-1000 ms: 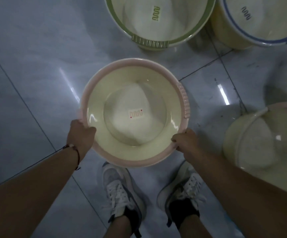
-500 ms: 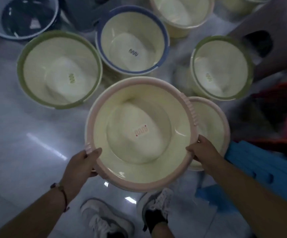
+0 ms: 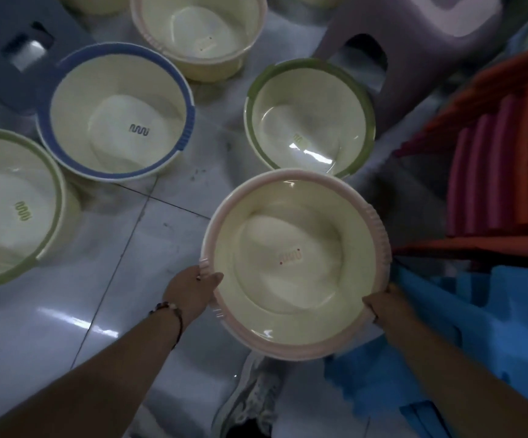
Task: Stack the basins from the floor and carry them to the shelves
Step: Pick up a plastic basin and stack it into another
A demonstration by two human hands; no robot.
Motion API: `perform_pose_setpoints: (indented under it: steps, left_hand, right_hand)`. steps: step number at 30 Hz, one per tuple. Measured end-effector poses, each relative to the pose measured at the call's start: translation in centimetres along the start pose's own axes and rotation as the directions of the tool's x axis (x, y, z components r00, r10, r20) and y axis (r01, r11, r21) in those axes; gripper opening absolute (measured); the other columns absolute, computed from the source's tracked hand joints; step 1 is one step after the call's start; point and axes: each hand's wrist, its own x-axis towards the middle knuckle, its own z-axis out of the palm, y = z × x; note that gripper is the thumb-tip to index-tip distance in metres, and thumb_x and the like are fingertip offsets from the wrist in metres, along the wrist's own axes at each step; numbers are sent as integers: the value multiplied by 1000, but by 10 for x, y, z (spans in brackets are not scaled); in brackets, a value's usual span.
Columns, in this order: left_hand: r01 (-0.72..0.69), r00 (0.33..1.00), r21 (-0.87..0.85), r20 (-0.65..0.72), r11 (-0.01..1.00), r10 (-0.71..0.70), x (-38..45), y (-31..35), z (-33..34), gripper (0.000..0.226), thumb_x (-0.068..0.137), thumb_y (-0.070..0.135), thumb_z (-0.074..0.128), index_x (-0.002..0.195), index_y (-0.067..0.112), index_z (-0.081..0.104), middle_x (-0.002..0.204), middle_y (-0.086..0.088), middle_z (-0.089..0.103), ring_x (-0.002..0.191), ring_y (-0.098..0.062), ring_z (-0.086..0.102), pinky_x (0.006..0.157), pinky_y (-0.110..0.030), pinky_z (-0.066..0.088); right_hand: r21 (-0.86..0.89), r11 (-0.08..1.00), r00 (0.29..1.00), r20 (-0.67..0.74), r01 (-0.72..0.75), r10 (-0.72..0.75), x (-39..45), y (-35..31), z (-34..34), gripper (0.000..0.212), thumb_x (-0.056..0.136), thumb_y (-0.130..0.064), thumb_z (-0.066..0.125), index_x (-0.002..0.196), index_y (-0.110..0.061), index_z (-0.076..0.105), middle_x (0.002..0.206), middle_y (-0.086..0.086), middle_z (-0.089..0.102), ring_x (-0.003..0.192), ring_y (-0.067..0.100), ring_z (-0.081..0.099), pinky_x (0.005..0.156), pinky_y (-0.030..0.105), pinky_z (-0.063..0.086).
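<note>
A cream basin with a pink rim (image 3: 297, 257) is held level in front of me, and a second pink rim shows just under its near edge. My left hand (image 3: 190, 292) grips the rim on the left, thumb over the edge. My right hand (image 3: 386, 303) grips the rim on the right. On the floor lie other cream basins: a blue-rimmed one (image 3: 114, 112), a green-rimmed one (image 3: 310, 118) just beyond the held basin, another green-rimmed one (image 3: 6, 207) at far left, and a pink-rimmed one (image 3: 196, 33) at the top.
A purple plastic stool (image 3: 414, 42) stands at top right and a grey-blue stool (image 3: 12, 49) at top left. Red ribbed plastic items (image 3: 503, 147) and blue plastic items (image 3: 490, 327) crowd the right side. My shoe (image 3: 250, 403) stands on the white tiled floor (image 3: 82, 311).
The held basin has moved right, over the spot where a pink-rimmed basin stood by the blue items. My view has swung right too. Both hands keep their hold on the rim.
</note>
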Motion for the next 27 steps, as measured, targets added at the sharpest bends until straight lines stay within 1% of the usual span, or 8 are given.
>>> perform_pose_setpoints:
  steps: [3, 7, 9, 11, 13, 15, 20, 27]
  left_hand:
    - [17, 1000, 174, -4, 985, -16, 24, -12, 13, 31, 94, 37, 59, 78, 12, 66, 77, -3, 68, 75, -23, 62, 70, -29, 41]
    - [21, 999, 311, -45, 950, -7, 50, -34, 33, 24, 95, 38, 55, 91, 15, 62, 87, -4, 64, 82, -25, 58, 77, -32, 44]
    - [3, 999, 333, -34, 943, 9, 65, -43, 39, 26, 95, 36, 55, 100, 13, 65, 97, -8, 69, 90, -29, 62, 83, -34, 48]
    - [1, 998, 304, -55, 953, 16, 74, -55, 38, 31, 95, 32, 56, 112, 8, 64, 107, -12, 68, 99, -33, 62, 81, -33, 45]
    - [9, 994, 275, -111, 962, 23, 79, -69, 30, 33, 95, 28, 53, 119, 5, 58, 108, -15, 66, 97, -36, 63, 76, -34, 46]
    - [34, 988, 240, -152, 970, 3, 83, -83, 14, 34, 95, 27, 50, 121, 6, 53, 108, -17, 66, 93, -37, 65, 80, -41, 52]
    - [150, 967, 177, -232, 973, -107, 90, -126, -51, 34, 91, 29, 52, 115, 6, 45, 98, -17, 67, 87, -35, 66, 80, -44, 54]
    - [360, 905, 117, -284, 926, -316, 103, -173, -143, 48, 94, 20, 53, 131, -5, 38, 117, -27, 60, 99, -40, 62, 86, -48, 52]
  right_hand:
    - [3, 999, 998, 33, -47, 46, 22, 5, 13, 57, 89, -1, 55, 142, -15, 41, 124, 13, 56, 101, 30, 55, 91, 47, 52]
    - [-47, 999, 1000, 22, -13, 14, 56, 15, 35, 51, 91, 1, 51, 140, -11, 43, 119, 11, 55, 87, 23, 52, 71, 33, 48]
    - [-118, 993, 1000, 9, -17, 18, 68, 19, 48, 40, 94, -5, 51, 133, -9, 47, 119, 12, 55, 97, 28, 55, 81, 40, 52]
    - [-154, 988, 1000, 9, -26, 28, 69, 22, 66, 24, 96, -8, 50, 120, -7, 52, 117, 16, 57, 109, 37, 55, 96, 50, 49]
    - [-191, 981, 998, 58, 9, 2, 68, 29, 85, 25, 94, -4, 49, 117, 5, 56, 117, 23, 60, 110, 42, 56, 97, 54, 48]
    - [-218, 974, 994, 99, 56, -36, 60, 35, 105, 28, 91, 0, 53, 117, 10, 55, 115, 24, 63, 107, 42, 58, 93, 50, 51]
    - [-248, 956, 973, 202, 158, -108, 28, 20, 163, 40, 86, -6, 65, 124, -6, 53, 113, 7, 60, 100, 29, 58, 94, 45, 50]
    - [-549, 743, 904, 387, 382, -179, -6, -15, 248, 38, 88, -21, 65, 120, -5, 51, 124, 13, 60, 115, 29, 56, 88, 29, 43]
